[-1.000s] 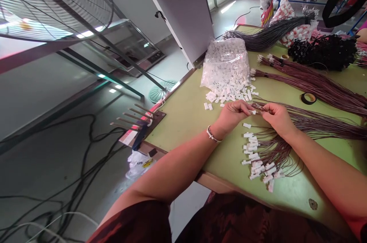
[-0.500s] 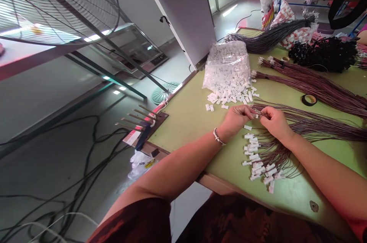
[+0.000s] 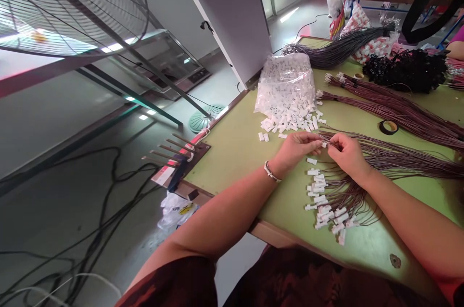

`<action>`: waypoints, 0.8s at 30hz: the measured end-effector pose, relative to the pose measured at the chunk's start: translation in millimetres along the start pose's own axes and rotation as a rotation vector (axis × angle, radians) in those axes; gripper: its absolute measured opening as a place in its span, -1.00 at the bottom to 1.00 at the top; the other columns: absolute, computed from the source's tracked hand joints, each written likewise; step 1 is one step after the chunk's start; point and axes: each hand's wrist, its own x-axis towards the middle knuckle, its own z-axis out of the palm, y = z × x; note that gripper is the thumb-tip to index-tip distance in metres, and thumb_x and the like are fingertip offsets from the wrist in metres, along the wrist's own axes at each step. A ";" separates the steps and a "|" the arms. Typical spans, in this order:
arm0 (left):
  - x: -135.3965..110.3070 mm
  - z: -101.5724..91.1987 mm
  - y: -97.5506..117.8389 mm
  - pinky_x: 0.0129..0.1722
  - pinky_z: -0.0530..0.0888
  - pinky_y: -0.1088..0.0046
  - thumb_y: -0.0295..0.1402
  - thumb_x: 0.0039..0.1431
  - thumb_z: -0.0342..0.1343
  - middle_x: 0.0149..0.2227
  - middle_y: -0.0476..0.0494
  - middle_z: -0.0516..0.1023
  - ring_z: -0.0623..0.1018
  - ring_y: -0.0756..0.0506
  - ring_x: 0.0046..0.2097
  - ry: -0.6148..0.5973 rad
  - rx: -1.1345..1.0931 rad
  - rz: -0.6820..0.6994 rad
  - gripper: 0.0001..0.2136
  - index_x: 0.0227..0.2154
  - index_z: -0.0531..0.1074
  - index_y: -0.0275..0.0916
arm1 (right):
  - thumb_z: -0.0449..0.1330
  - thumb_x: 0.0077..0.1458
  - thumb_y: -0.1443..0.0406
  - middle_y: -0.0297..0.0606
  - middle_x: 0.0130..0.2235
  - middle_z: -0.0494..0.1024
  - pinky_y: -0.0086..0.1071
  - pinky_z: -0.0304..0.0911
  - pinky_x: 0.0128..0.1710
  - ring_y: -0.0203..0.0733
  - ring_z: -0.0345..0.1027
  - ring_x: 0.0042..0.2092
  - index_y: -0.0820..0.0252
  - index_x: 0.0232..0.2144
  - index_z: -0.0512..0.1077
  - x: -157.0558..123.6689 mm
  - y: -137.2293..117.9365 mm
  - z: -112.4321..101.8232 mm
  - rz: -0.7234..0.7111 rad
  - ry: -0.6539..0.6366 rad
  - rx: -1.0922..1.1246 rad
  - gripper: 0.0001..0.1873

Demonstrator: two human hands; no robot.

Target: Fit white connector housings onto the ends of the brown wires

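Observation:
My left hand (image 3: 299,150) is closed in a pinch at a small white plastic connector (image 3: 324,144), which shows between the two hands. Close beside it my right hand (image 3: 347,156) pinches thin brown wire; the exact meeting of wire and connector is too small to make out. Below the hands lies a row of white connectors (image 3: 319,190) with brown wires attached. One more white connector (image 3: 311,161) rests just under my left hand. Loose brown wires (image 3: 402,154) run off to the right behind my right hand.
A clear plastic bag (image 3: 286,75) spills white connectors at the back. Tied brown wire bundles (image 3: 406,109), black tape (image 3: 388,126), black parts (image 3: 406,70) and a dark wire bundle (image 3: 333,51) lie beyond. A pronged metal rack (image 3: 177,150) sits at the table's left edge.
The view has shifted slightly. My left fingers have straightened a little along the wire ends; both hands stay together at nearly the same spot.

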 end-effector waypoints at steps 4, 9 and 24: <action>-0.7 1.0 1.8 -0.45 0.50 0.52 -0.33 -0.17 0.35 -0.58 -0.06 0.53 0.51 0.05 -0.53 -0.032 0.011 -0.037 -0.78 -0.48 0.49 -0.36 | 0.11 -0.16 0.30 -0.44 -0.63 0.28 -0.46 0.01 -0.55 -0.39 0.05 -0.57 0.17 -0.58 0.28 -0.5 -0.5 1.0 -0.019 -0.029 -0.039 -0.93; 0.1 0.8 0.5 -0.45 0.47 0.55 -0.41 -0.11 0.30 -0.60 -0.03 0.51 0.49 0.07 -0.53 0.020 0.010 0.018 -0.86 -0.51 0.46 -0.35 | 0.13 -0.14 0.26 -0.45 -0.64 0.24 -0.46 -0.03 -0.57 -0.40 0.00 -0.58 0.18 -0.60 0.28 0.2 -3.3 -1.0 0.051 -0.046 -0.005 -0.88; -19.3 -37.3 36.5 -0.24 0.44 0.40 -0.40 0.08 0.10 -0.33 -0.19 0.58 0.52 -0.09 -0.30 -0.196 0.921 0.282 -0.86 -0.42 0.57 -0.24 | 0.24 -0.11 0.14 -0.33 -0.53 0.49 -0.48 0.02 -0.61 -0.40 0.14 -0.60 0.24 -0.33 0.43 4.8 5.2 -3.8 0.270 -0.128 0.333 -0.68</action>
